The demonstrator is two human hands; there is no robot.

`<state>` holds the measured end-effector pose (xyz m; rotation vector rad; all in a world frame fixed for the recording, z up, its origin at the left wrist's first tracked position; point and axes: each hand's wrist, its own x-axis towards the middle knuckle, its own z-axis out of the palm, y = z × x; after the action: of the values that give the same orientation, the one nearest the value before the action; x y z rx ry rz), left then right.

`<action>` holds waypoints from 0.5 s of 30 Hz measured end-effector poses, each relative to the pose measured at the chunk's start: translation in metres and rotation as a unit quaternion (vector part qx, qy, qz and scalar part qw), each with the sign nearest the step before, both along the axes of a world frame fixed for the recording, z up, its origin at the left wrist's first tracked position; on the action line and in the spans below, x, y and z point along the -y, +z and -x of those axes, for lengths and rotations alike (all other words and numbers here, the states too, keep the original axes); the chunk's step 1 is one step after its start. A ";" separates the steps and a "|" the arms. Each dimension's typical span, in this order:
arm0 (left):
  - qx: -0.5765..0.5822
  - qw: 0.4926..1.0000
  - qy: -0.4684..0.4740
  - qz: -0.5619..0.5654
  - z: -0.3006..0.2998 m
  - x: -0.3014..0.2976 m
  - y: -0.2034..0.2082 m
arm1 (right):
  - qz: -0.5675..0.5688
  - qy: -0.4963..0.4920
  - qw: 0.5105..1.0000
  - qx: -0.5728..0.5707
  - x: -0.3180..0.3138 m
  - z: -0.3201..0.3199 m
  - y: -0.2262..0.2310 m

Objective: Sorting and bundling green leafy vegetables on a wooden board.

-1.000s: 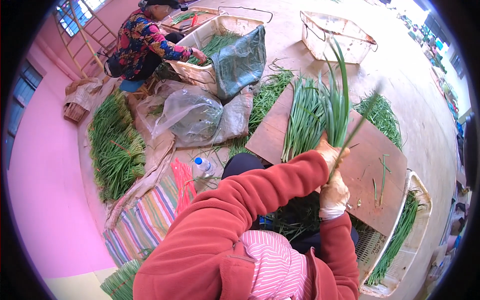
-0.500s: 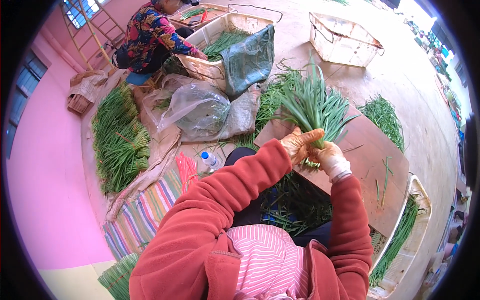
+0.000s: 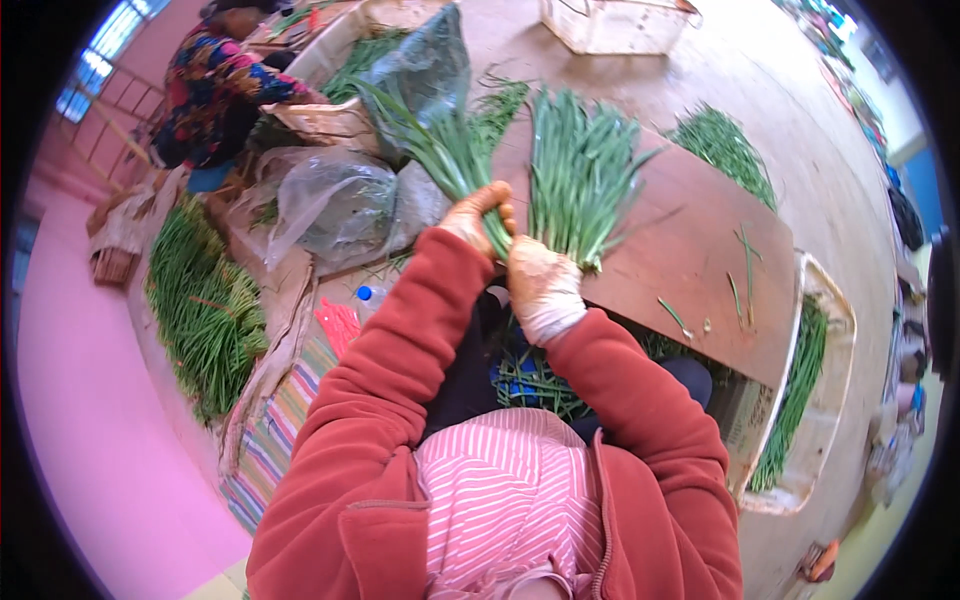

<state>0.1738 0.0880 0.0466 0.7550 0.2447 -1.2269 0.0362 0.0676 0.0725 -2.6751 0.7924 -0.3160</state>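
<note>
My gloved left hand (image 3: 480, 220) is closed round a bunch of garlic chives (image 3: 435, 150), whose leaves fan up and to the left. Beside it, my gloved right hand (image 3: 543, 280) is closed at the lower ends of the same bunch; its fingertips are partly hidden. Another, thicker bunch of garlic chives (image 3: 580, 170) lies on the brown board (image 3: 690, 240), leaves pointing away from me and stem ends close to my right hand. A few loose stalks (image 3: 740, 285) are scattered on the board's right part.
A white crate (image 3: 845, 350) with greens stands under the board's right edge. Heaps of greens lie at far right (image 3: 725, 150) and left (image 3: 205, 310). A plastic bag (image 3: 335, 205) and bottle (image 3: 370, 295) are at left. A person (image 3: 210, 90) works at a crate (image 3: 345, 125); another crate (image 3: 615, 25) stands behind.
One bunch now lies on the board where both hands held chives before. My left hand has moved left with a smaller bunch, and my right hand has followed. The view has shifted.
</note>
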 end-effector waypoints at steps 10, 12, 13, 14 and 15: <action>0.333 0.921 -0.026 -0.202 -0.034 0.067 -0.050 | 0.023 -0.187 0.982 0.016 0.071 0.106 -0.064; 0.373 0.888 -0.039 -0.267 -0.032 0.081 -0.069 | 0.019 -0.238 0.971 -0.027 0.089 0.117 -0.064; 0.411 0.850 -0.048 -0.325 -0.032 0.089 -0.081 | 0.012 -0.255 0.966 -0.040 0.096 0.122 -0.066; 0.487 0.779 -0.054 -0.392 -0.058 0.094 -0.117 | 0.009 -0.251 0.967 -0.038 0.101 0.119 -0.063; 0.486 0.779 -0.065 -0.391 -0.053 0.101 -0.124 | 0.001 -0.266 0.963 -0.052 0.109 0.123 -0.066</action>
<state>0.2265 -0.0126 -0.0776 2.0640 -0.1934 -0.6724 -0.0868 -0.0415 0.0063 -2.4507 1.5430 -0.3016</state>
